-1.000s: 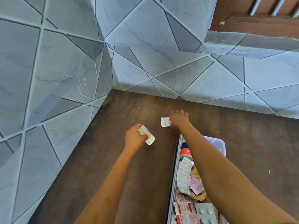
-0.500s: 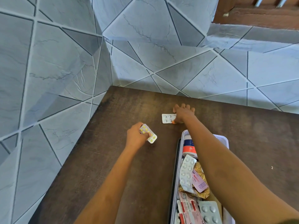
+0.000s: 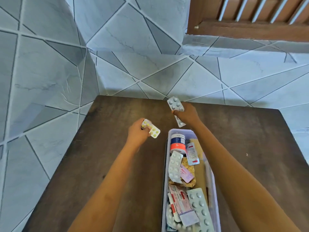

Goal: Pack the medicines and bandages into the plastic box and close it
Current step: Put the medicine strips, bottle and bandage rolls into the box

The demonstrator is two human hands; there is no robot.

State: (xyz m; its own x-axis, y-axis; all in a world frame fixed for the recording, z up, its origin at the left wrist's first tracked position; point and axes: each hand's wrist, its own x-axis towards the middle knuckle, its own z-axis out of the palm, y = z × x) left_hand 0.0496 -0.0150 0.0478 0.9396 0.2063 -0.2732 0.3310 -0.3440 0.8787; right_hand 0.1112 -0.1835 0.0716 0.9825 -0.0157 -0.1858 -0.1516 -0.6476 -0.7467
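Observation:
A long clear plastic box [image 3: 167, 166] lies open on the dark wooden table [image 3: 93, 161], running from the table's middle toward me. It holds several blister strips, sachets and a white-and-orange tape roll [image 3: 177, 145]. My left hand [image 3: 137, 133] grips a white blister strip with yellow pills [image 3: 153, 129], just left of the box's far end. My right hand [image 3: 187, 114] holds a silver blister strip with white pills [image 3: 175, 104] lifted off the table, just beyond the box's far end. No lid is in sight.
Grey tiled walls [image 3: 50, 72] close in the table on the left and at the back. A brown wooden window frame [image 3: 247, 22] sits at the upper right. The table's right edge [image 3: 294, 139] drops off past the box.
My right hand has picked the silver blister strip up from the table, where it lay flat before. My left hand keeps its grip on the yellow-pill strip and has hardly moved.

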